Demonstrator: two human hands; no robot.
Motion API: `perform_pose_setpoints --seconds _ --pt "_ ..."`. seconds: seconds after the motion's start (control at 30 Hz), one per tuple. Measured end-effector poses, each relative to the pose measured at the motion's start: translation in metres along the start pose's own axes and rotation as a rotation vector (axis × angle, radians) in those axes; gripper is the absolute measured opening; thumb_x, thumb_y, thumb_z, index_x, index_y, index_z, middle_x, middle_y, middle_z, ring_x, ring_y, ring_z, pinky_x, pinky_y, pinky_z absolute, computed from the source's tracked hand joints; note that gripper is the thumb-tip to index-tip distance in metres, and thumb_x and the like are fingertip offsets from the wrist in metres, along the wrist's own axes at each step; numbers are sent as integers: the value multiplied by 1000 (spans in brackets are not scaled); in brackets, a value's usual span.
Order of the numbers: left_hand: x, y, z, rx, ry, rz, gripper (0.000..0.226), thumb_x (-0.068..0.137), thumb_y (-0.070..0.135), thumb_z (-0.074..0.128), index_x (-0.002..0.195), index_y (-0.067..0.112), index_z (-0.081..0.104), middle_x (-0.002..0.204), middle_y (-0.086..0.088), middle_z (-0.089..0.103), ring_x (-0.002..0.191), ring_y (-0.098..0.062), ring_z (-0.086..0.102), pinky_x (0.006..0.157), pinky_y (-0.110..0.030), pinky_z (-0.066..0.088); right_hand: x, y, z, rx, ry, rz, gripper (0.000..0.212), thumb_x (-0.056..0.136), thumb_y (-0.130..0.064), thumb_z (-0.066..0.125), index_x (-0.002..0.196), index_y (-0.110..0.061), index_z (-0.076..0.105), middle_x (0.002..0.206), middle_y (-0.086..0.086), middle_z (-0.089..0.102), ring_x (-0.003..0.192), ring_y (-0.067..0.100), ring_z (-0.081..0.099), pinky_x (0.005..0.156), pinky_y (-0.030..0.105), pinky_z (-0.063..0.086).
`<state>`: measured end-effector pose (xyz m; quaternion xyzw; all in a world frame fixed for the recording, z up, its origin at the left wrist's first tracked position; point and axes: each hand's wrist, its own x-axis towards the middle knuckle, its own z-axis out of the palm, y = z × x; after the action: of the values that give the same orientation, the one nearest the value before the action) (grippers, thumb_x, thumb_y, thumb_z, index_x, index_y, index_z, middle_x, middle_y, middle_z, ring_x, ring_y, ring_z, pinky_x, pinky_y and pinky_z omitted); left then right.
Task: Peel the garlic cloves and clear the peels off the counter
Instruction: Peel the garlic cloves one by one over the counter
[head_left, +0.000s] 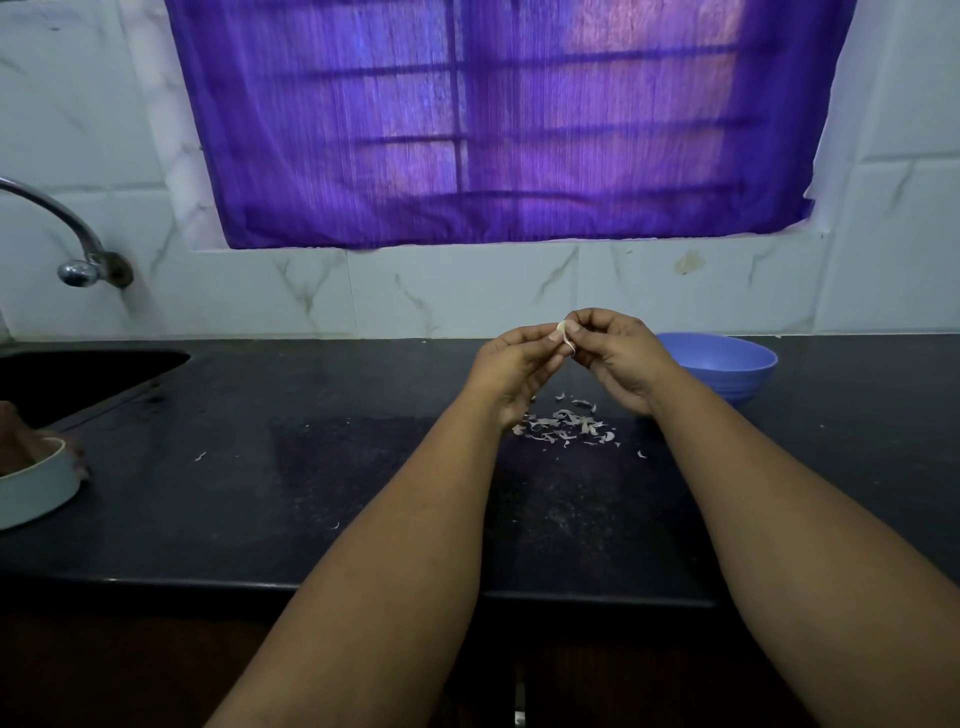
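garlic clove (562, 328): pale, small, held up in the air above the bench, between the fingertips of both hands; a thin strip of peel hangs from its lower side.
left hand (511, 364): raised over the bench, fingers curled inward, its grip pinching the clove from the left side.
right hand (618, 356): raised just beside the left hand, fingers curled, its grip pinching the clove and the loose strip from the right side; the two hands touch at the fingertips.
peels (566, 427): a scatter of pale flakes lying on the bench directly below the hands, between the two forearms; a few single flakes lie apart to the left and to the right of the main heap.
bench (260, 467): dark speckled stone, carrying the peels and the bowl.
blue bowl (727, 364): upright on the bench, just beyond the right hand and partly hidden by it; its contents cannot be told.
sink (78, 374): dark basin set into the bench at far left.
tap (78, 244): curved metal, mounted on the tiled wall above the sink.
pale round dish (36, 488): at the left edge of the bench; contents unclear.
purple curtain (493, 119): hanging over the window behind the bench.
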<state>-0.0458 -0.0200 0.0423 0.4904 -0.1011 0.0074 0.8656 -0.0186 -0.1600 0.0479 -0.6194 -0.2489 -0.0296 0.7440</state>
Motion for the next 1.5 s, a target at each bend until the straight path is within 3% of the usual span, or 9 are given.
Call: perform_pose_setpoints --seconds 0.2,0.4,0.53,0.7,0.8,0.93,1.1,1.3,1.5 --pt "1 0 -1 34 27 25 7 87 -5 61 87 0 66 74 -9 72 67 -13 71 70 -18 58 1 1 0 20 0 46 15 96 -4 52 84 -9 59 83 4 59 78 10 55 79 21 46" --pt "6 -14 1 578 171 289 9 95 3 55 90 -2 62 72 -10 66 59 -3 67 64 -17 56 1 7 5 -435 162 16 15 94 -12 59 80 -18 61 81 1 63 79 18 56 76 30 50" --pt "8 -16 -3 760 220 329 9 94 7 55 87 4 60 77 -10 68 70 -15 71 74 -34 60 0 11 6 -607 214 -39 11 86 -22 69 77 -27 65 78 -2 71 78 18 68 86 45 56" --pt "8 -19 -3 930 263 360 9 95 16 50 87 14 55 84 -6 71 85 -22 69 79 -43 57 -1 12 11 -575 216 -70 13 86 -19 70 79 -29 67 75 -2 71 80 20 70 84 49 56" --pt "9 -19 -5 998 276 384 9 94 18 49 86 17 54 87 -6 70 89 -24 67 79 -45 56 -2 13 15 -616 218 -119 14 88 -18 67 84 -32 70 73 -4 69 76 15 68 81 39 58" --pt "10 -19 -6 1066 294 394 10 94 21 48 86 17 53 89 -8 69 90 -26 65 78 -46 55 -4 13 18 -612 241 -155 9 89 -7 65 95 -7 71 75 1 67 67 9 62 73 24 55" --pt "9 -18 -5 1137 314 414 15 93 20 47 93 9 58 88 -10 68 87 -25 63 77 -43 54 -2 15 15 -608 205 -159 8 88 -4 65 93 -7 71 74 -2 67 65 7 61 71 21 55" --pt "14 -22 -8 1109 306 425 12 93 21 47 91 13 56 90 -9 67 87 -27 65 77 -45 55 -2 15 12 -376 158 -52 12 91 -4 62 89 -14 70 78 4 68 70 9 63 67 19 52" --pt "14 -20 -8 1057 330 412 14 93 19 47 96 11 58 93 -10 68 91 -26 64 80 -44 54 -4 12 14 -112 69 32 18 95 -1 54 110 3 64 93 7 67 83 10 66 71 15 53"
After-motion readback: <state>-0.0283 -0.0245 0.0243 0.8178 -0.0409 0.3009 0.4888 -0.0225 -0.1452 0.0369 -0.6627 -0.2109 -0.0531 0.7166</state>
